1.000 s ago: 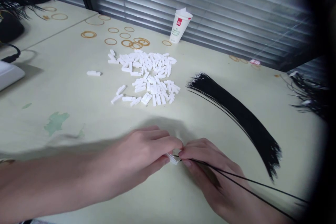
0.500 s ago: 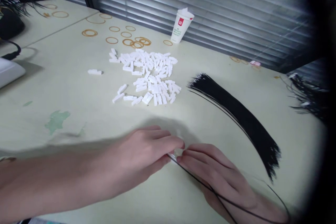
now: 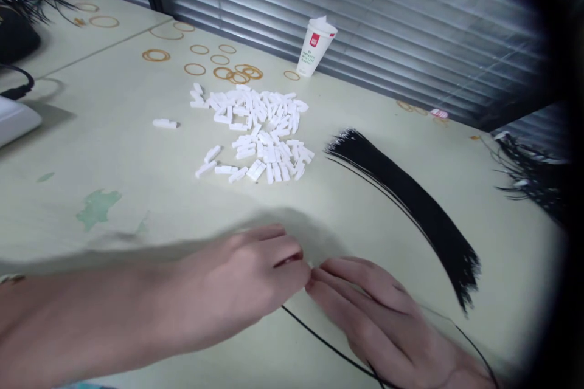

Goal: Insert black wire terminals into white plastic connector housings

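Wire (image 3: 319, 340), thin and black, runs on the table (image 3: 114, 152) under both hands. Left hand (image 3: 246, 282) and right hand (image 3: 365, 310) pinch fingertips together; what they pinch is hidden. White pieces (image 3: 255, 134) lie beyond the fingers.

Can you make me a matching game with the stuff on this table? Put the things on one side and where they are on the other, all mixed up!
Things:
1. white paper cup with a red label
2. pile of small white plastic pieces
3. thick bundle of thin black wires
4. tan rubber band rings

Places:
A. curving across the table's right side
B. standing upright by the window blinds
C. scattered flat at the far left, behind the white pile
D. heaped in the middle of the table

Pairs: 1-B, 2-D, 3-A, 4-C
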The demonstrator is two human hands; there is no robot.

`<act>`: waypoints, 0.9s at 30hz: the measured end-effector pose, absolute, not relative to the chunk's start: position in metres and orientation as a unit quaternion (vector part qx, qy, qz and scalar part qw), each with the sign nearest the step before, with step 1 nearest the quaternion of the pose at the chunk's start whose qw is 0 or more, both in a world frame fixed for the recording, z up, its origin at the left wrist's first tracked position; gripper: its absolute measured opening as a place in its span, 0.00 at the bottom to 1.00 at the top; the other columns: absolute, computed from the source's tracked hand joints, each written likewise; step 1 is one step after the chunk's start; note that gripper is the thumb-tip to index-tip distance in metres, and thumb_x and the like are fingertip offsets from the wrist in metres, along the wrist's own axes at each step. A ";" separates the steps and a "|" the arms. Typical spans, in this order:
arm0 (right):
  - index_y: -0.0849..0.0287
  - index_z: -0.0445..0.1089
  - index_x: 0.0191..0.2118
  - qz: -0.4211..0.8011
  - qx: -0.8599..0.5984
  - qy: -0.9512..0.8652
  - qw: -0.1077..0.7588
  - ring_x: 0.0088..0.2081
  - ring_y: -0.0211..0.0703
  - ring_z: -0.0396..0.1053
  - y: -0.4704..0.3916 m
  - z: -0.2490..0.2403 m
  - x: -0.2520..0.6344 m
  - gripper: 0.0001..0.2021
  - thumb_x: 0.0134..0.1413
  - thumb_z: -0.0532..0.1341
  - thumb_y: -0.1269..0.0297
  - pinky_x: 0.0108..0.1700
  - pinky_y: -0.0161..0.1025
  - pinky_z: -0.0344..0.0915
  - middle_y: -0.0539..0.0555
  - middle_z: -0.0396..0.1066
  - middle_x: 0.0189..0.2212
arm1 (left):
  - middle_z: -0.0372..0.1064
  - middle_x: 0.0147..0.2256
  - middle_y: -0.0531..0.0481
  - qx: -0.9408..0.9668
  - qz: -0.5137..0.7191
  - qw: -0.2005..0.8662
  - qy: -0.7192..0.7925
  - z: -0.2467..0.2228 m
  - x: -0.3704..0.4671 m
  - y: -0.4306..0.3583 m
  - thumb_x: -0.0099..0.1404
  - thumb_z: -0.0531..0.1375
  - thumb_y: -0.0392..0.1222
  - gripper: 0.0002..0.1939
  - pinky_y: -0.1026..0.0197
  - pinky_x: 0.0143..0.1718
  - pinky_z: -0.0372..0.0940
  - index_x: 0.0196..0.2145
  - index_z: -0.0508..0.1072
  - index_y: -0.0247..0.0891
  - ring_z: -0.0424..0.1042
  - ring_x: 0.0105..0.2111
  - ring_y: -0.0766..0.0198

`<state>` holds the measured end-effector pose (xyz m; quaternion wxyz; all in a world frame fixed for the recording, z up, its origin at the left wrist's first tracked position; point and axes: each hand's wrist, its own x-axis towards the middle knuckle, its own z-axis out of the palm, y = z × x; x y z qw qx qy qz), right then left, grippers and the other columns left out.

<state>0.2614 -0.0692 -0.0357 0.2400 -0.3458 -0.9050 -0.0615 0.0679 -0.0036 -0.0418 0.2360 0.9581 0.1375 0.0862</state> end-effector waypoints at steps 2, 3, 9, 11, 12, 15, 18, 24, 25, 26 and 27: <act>0.63 0.69 0.38 -0.041 -0.346 -0.907 0.235 0.34 0.38 0.70 -0.070 -0.035 0.262 0.15 0.59 0.45 0.77 0.37 0.32 0.69 0.52 0.75 0.30 | 0.67 0.32 0.46 0.964 0.080 0.221 0.127 -0.040 0.068 -0.003 0.64 0.51 0.27 0.10 0.64 0.36 0.65 0.29 0.69 0.32 0.66 0.35 0.62; 0.63 0.69 0.39 -0.031 -0.348 -0.907 0.234 0.34 0.38 0.70 -0.070 -0.035 0.262 0.14 0.59 0.46 0.77 0.37 0.32 0.69 0.52 0.75 0.30 | 0.66 0.31 0.46 0.963 0.081 0.224 0.125 -0.039 0.068 -0.002 0.64 0.50 0.27 0.11 0.64 0.35 0.65 0.29 0.69 0.32 0.65 0.34 0.63; 0.62 0.64 0.38 -0.009 -0.353 -0.899 0.257 0.30 0.39 0.68 -0.069 -0.039 0.257 0.12 0.58 0.46 0.78 0.34 0.34 0.69 0.52 0.72 0.26 | 0.64 0.30 0.47 0.961 0.103 0.225 0.127 -0.040 0.067 -0.004 0.64 0.50 0.26 0.11 0.65 0.32 0.63 0.27 0.68 0.32 0.63 0.32 0.64; 0.63 0.63 0.40 0.005 -0.362 -0.893 0.268 0.31 0.39 0.67 -0.072 -0.043 0.256 0.11 0.57 0.46 0.78 0.33 0.34 0.68 0.52 0.72 0.26 | 0.64 0.29 0.48 0.964 0.102 0.209 0.126 -0.041 0.068 -0.005 0.63 0.51 0.26 0.11 0.64 0.31 0.62 0.26 0.67 0.32 0.63 0.32 0.64; 0.63 0.63 0.41 0.017 -0.376 -0.886 0.272 0.32 0.39 0.67 -0.074 -0.045 0.256 0.11 0.57 0.47 0.78 0.33 0.35 0.68 0.53 0.71 0.28 | 0.64 0.29 0.49 0.966 0.102 0.202 0.127 -0.041 0.068 -0.005 0.63 0.51 0.25 0.11 0.64 0.30 0.61 0.26 0.67 0.32 0.63 0.31 0.64; 0.65 0.62 0.44 0.055 -0.419 -0.865 0.269 0.37 0.42 0.66 -0.081 -0.050 0.257 0.11 0.54 0.53 0.74 0.38 0.39 0.69 0.57 0.70 0.34 | 0.64 0.29 0.49 0.965 0.100 0.202 0.134 -0.041 0.070 -0.005 0.63 0.51 0.26 0.11 0.64 0.29 0.61 0.26 0.67 0.33 0.63 0.31 0.65; 0.64 0.60 0.45 0.111 -0.418 -0.862 0.265 0.37 0.43 0.65 -0.085 -0.052 0.256 0.15 0.53 0.58 0.63 0.39 0.41 0.69 0.58 0.68 0.36 | 0.65 0.31 0.48 0.961 0.092 0.227 0.127 -0.041 0.070 -0.004 0.64 0.50 0.27 0.11 0.65 0.33 0.62 0.28 0.69 0.33 0.63 0.33 0.64; 0.62 0.63 0.42 0.211 -0.366 -0.838 0.347 0.34 0.37 0.65 -0.081 -0.042 0.253 0.08 0.58 0.55 0.67 0.38 0.36 0.67 0.53 0.67 0.30 | 0.66 0.31 0.48 0.955 0.086 0.256 0.122 -0.040 0.069 -0.002 0.64 0.52 0.27 0.10 0.65 0.34 0.63 0.31 0.71 0.34 0.64 0.35 0.63; 0.62 0.64 0.41 0.220 -0.368 -0.830 0.356 0.33 0.36 0.65 -0.081 -0.039 0.254 0.06 0.57 0.55 0.71 0.38 0.36 0.67 0.53 0.67 0.29 | 0.66 0.31 0.48 0.955 0.079 0.258 0.121 -0.040 0.069 -0.002 0.63 0.52 0.27 0.10 0.65 0.34 0.63 0.30 0.70 0.34 0.65 0.35 0.63; 0.63 0.65 0.40 0.226 -0.380 -0.819 0.366 0.33 0.36 0.65 -0.081 -0.037 0.255 0.07 0.56 0.54 0.75 0.37 0.36 0.67 0.53 0.68 0.29 | 0.66 0.32 0.48 0.955 0.074 0.259 0.126 -0.040 0.069 -0.002 0.62 0.52 0.25 0.10 0.66 0.33 0.63 0.30 0.70 0.34 0.65 0.35 0.64; 0.63 0.66 0.39 0.226 -0.399 -0.803 0.381 0.33 0.37 0.65 -0.080 -0.036 0.257 0.09 0.54 0.53 0.77 0.35 0.36 0.67 0.53 0.67 0.28 | 0.66 0.32 0.48 0.953 0.075 0.261 0.135 -0.041 0.070 -0.003 0.62 0.51 0.24 0.10 0.66 0.33 0.63 0.30 0.70 0.34 0.65 0.35 0.64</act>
